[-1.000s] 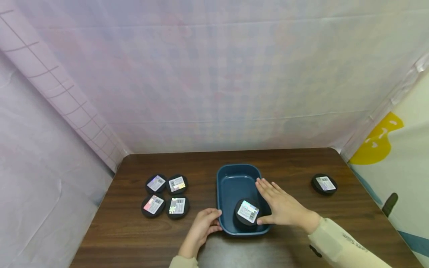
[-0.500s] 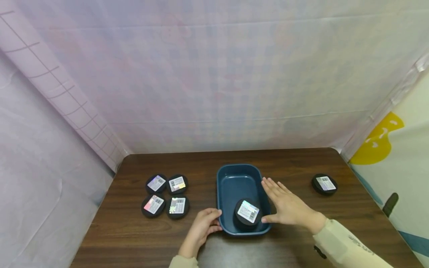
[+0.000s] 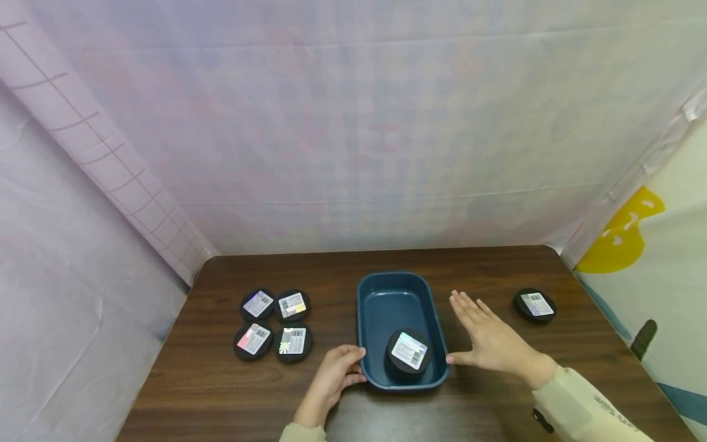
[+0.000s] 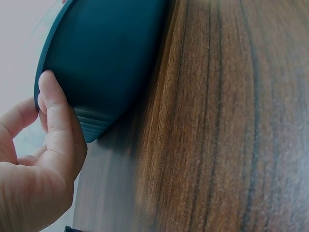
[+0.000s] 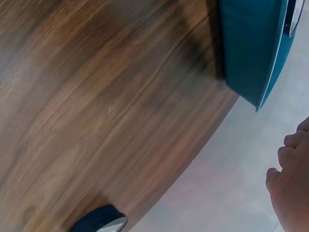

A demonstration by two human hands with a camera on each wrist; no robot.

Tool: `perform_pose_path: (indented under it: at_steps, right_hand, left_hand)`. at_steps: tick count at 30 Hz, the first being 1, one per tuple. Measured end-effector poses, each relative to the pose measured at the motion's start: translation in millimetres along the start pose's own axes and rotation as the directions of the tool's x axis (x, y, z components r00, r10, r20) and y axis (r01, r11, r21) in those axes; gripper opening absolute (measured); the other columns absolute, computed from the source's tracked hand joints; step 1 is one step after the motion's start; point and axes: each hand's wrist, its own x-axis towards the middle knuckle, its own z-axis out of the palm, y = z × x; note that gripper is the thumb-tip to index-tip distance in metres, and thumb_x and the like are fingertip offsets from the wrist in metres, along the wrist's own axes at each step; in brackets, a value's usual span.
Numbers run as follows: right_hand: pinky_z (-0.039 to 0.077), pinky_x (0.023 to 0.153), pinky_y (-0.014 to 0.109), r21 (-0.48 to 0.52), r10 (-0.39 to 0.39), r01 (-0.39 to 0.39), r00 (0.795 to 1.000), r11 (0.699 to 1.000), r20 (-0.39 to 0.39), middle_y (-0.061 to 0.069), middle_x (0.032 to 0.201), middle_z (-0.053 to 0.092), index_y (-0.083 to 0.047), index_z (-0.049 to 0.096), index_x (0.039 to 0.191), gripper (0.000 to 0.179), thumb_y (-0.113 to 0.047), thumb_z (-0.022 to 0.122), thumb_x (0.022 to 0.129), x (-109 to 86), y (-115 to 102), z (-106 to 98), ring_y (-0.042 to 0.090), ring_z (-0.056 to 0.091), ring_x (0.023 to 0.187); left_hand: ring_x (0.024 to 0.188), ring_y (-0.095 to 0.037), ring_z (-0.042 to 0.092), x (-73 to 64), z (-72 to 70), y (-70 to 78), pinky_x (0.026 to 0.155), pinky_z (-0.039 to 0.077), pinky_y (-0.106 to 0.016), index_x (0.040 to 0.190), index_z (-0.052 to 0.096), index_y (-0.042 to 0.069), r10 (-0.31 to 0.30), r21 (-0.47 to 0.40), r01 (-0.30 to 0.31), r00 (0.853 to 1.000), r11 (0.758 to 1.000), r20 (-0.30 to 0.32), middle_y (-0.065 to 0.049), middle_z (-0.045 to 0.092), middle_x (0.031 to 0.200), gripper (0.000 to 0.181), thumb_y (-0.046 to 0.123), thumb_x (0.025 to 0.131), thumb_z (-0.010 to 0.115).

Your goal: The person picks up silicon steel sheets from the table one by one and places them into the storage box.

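A deep blue rectangular tray [image 3: 392, 310] stands on the table. My left hand [image 3: 336, 374] pinches its left rim near the front corner; the left wrist view shows fingers and thumb of the left hand [image 4: 50, 154] on the edge of the tray [image 4: 104, 53]. Inside the tray's near end sits a round black container [image 3: 407, 374] with a white barcode label on top. To the right, my right hand [image 3: 488, 344] is spread with straight fingers and holds nothing. Its thumb tip is right at the tray's right rim. In the right wrist view the right hand [image 5: 294, 183] shows only partly.
Several similar black round containers lie grouped at left, among them a front one [image 3: 293, 342] and a back one [image 3: 257, 304]. Another single container [image 3: 534, 305] lies far right on the brown wooden table [image 3: 210, 393]. A pale cloth [image 3: 353, 153] hangs behind the table.
My right hand has moved right, away from the container in the tray and past the tray's right rim. The left hand, tray and containers look unmoved.
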Motion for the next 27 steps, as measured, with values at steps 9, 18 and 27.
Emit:
perform_pose_path:
  at_steps: [9, 18, 27]
  right_hand:
    - [-0.009, 0.111, 0.024, -0.020, 0.010, -0.010, 1.000, 1.000, -0.027, 0.025, 0.147, 0.025, 0.003, 0.016, 0.146, 0.113, -0.065, 0.065, 0.070, -9.6, 12.6, -0.8, 0.032, 0.019, 0.138]
    - [-0.005, 0.114, 0.033, -0.007, 0.084, -0.084, 0.996, 0.996, 0.035, 0.025, 0.148, 0.020, 0.003, 0.012, 0.146, 0.115, -0.062, 0.068, 0.069, -15.7, 21.0, -6.9, 0.038, 0.021, 0.136]
    - [-0.006, 0.114, 0.037, -0.006, 0.133, -0.133, 0.990, 0.991, 0.050, 0.028, 0.148, 0.017, 0.002, 0.005, 0.147, 0.115, -0.058, 0.068, 0.073, -25.3, 33.0, -9.2, 0.040, 0.017, 0.137]
  left_hand:
    - [0.060, -0.010, 0.051, 0.0, -0.4, 0.0, 0.054, 0.052, -0.021, 0.098, 0.054, -0.006, 0.002, 0.003, -0.002, 1.000, 1.000, 0.000, -0.002, 0.052, 0.069, 0.022, 0.015, 0.089, 0.057]
    - [0.060, -0.010, 0.052, -0.4, 0.5, 0.5, 0.054, 0.052, -0.021, 0.097, 0.055, -0.005, -0.001, 0.005, 0.001, 1.000, 1.000, 0.001, -0.002, 0.052, 0.069, 0.021, 0.014, 0.089, 0.057]
    - [0.060, -0.010, 0.051, -0.8, 0.2, 1.0, 0.055, 0.052, -0.022, 0.099, 0.055, -0.006, -0.001, 0.008, 0.001, 1.000, 1.000, 0.001, -0.002, 0.052, 0.069, 0.023, 0.015, 0.089, 0.057]
